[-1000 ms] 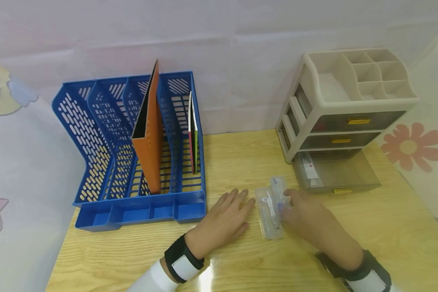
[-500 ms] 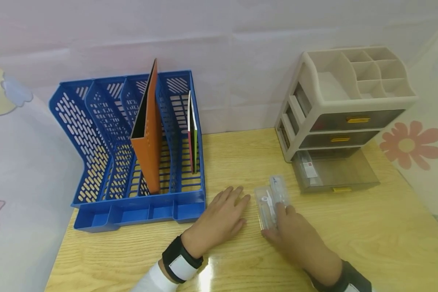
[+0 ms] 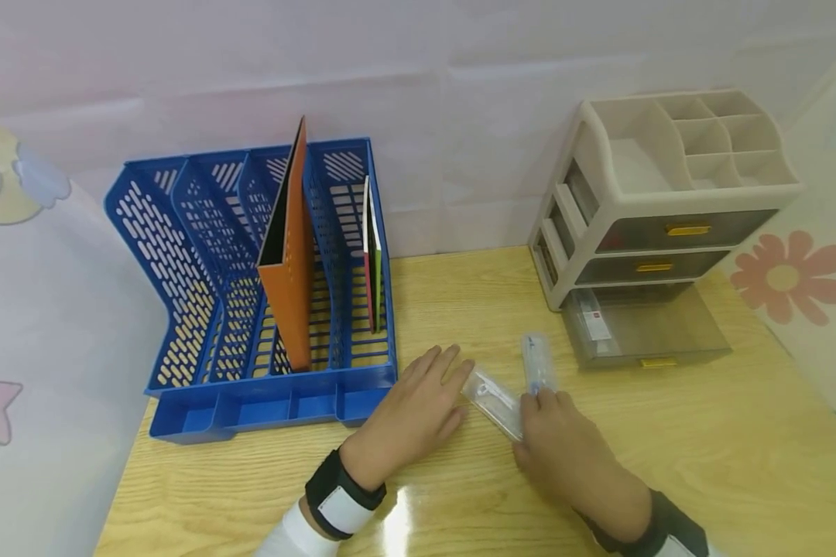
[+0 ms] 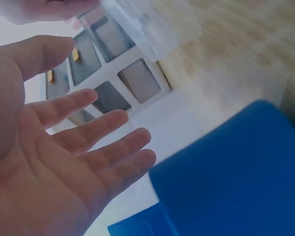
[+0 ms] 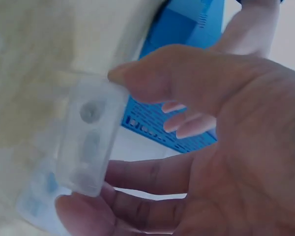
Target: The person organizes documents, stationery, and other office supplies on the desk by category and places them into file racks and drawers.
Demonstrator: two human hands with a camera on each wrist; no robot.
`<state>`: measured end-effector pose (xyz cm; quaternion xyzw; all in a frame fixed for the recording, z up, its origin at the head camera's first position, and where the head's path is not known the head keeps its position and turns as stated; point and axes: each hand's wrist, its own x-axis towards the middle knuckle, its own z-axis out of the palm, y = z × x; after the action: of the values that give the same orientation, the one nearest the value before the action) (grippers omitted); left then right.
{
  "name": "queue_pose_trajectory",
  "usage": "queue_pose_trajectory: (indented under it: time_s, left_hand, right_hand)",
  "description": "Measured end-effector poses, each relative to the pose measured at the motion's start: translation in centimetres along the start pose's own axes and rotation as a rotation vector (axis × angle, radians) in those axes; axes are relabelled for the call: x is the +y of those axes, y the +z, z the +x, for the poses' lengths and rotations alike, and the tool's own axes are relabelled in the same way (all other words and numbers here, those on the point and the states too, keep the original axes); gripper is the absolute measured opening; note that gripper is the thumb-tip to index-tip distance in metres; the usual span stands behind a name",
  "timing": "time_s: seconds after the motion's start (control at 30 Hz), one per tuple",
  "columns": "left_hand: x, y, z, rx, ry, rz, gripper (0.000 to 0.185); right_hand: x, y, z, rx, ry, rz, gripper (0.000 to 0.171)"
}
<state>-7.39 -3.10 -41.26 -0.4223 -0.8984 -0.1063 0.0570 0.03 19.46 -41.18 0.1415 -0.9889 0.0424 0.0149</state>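
presently the right hand (image 3: 564, 445) pinches a clear plastic case (image 3: 493, 402) between thumb and fingers; the left hand (image 3: 418, 410), fingers spread flat, rests just beside it on the tabletop (image 3: 460, 309).

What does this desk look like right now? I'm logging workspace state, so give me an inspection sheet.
Surface: wooden desk, glare near front edge.
Job's things: two clear plastic cases; one lifted aslant, the other flat.
Clutter: blue file rack holding orange folder; beige drawer unit, bottom drawer open.
Grips: right hand pinches the lifted case; left hand open, flat.
Cables: nothing seen.
Surroundings: pale cloth backdrop.
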Motion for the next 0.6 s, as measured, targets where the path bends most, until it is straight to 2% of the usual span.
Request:
queue_pose_trajectory:
  time_s: [0.1, 0.23, 0.37, 0.5, 0.6]
  left_hand:
    - [-0.2, -0.3, 0.1, 0.011, -0.004, -0.014, 0.067]
    - [-0.5, -0.7, 0.3, 0.024, -0.002, -0.035, 0.072]
    - [-0.6, -1.2, 0.8, 0.076, 0.031, -0.08, 0.075]
    - [-0.5, -2.1, 1.3, 0.132, 0.068, -0.172, 0.068]
    - [-0.5, -2.8, 1.5, 0.144, 0.041, -0.22, 0.063]
  right_hand:
    - [0.7, -0.6, 0.3, 0.025, -0.042, 0.004, 0.044]
    - [1.7, -2.2, 1.1, 0.022, -0.101, 0.065, 0.046]
    - [2.5, -4.2, 2.3, 0.03, -0.167, 0.116, 0.051]
    - [3.2, -6.0, 3.8, 0.074, -0.218, 0.134, 0.055]
    - [3.5, -7.1, 5.1, 0.07, -0.227, 0.156, 0.054]
